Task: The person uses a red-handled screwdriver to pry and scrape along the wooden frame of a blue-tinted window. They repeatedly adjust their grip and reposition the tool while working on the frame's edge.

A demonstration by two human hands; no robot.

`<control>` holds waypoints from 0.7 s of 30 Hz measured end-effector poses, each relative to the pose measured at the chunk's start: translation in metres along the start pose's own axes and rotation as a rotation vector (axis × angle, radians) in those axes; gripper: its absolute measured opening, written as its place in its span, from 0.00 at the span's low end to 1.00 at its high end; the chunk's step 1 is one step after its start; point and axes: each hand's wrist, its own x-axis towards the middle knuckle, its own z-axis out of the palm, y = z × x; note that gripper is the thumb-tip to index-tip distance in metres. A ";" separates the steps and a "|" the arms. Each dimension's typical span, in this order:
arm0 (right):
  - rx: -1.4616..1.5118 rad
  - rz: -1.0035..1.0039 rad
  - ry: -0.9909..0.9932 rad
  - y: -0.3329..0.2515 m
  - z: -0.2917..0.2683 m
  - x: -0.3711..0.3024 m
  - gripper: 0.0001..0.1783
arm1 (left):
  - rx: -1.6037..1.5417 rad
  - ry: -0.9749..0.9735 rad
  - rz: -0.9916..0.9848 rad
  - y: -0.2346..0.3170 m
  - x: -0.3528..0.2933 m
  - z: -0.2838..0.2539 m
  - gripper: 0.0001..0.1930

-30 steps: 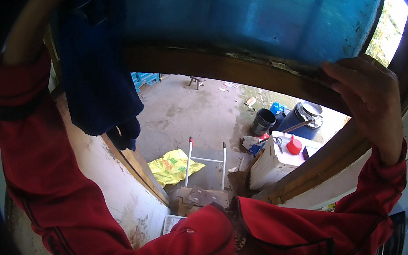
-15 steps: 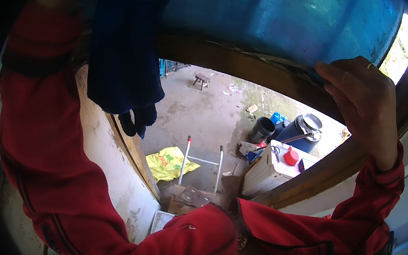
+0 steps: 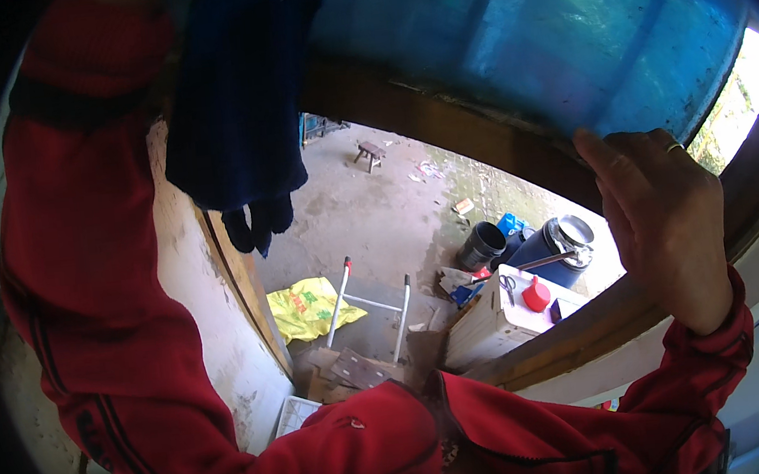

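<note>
Your right hand (image 3: 659, 215) was on the wooden rail (image 3: 479, 136), near the blue pane (image 3: 516, 41)'s lower right corner; couldn't tell if gripping or resting. Left hand was out of view, state unknown. Dark-blue cloth (image 3: 235, 114) hung beside your left sleeve (image 3: 105, 236).

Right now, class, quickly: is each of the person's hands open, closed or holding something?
Left hand: beyond the top edge; cannot be told.
Right hand: partly curled at the brown frame; whether it grips cannot be told.
</note>
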 end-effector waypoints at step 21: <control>0.390 0.092 -0.441 0.009 -0.028 0.010 0.25 | 0.207 -0.151 -0.411 0.024 0.017 -0.017 0.46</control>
